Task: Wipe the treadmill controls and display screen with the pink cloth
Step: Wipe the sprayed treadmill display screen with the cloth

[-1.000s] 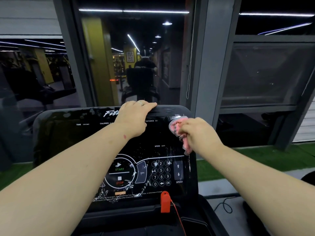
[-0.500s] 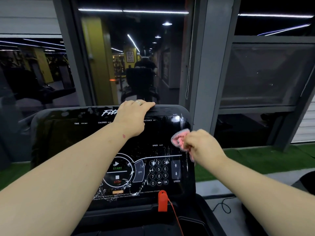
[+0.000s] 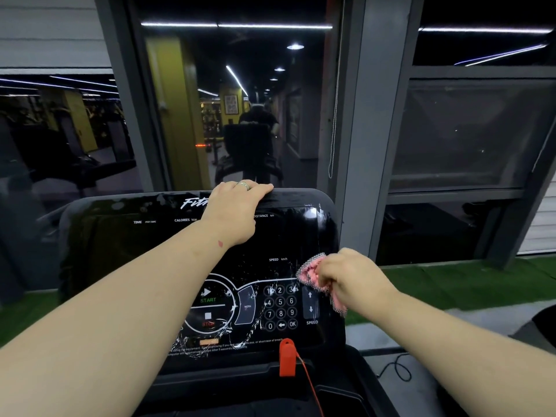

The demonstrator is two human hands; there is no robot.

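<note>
While right hand (image 3: pixel 356 278) grips pink cloth (image 3: pixel 313 273), left hand (image 3: pixel 233 210) grasps console (image 3: pixel 120 236), fingertips hidden.

One head-worn wide-angle view looks forward and down, close over the treadmill console (image 3: pixel 192 251). Beyond it, dim window glass (image 3: pixel 240 115), perhaps reflecting the room.

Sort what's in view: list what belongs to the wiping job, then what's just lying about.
Job:
pink cloth, gripped by right hand
treadmill console, with streaks around its controls
left hand, holding the console's top edge

Lying about:
red safety key with its cord
black cable on the floor
</note>
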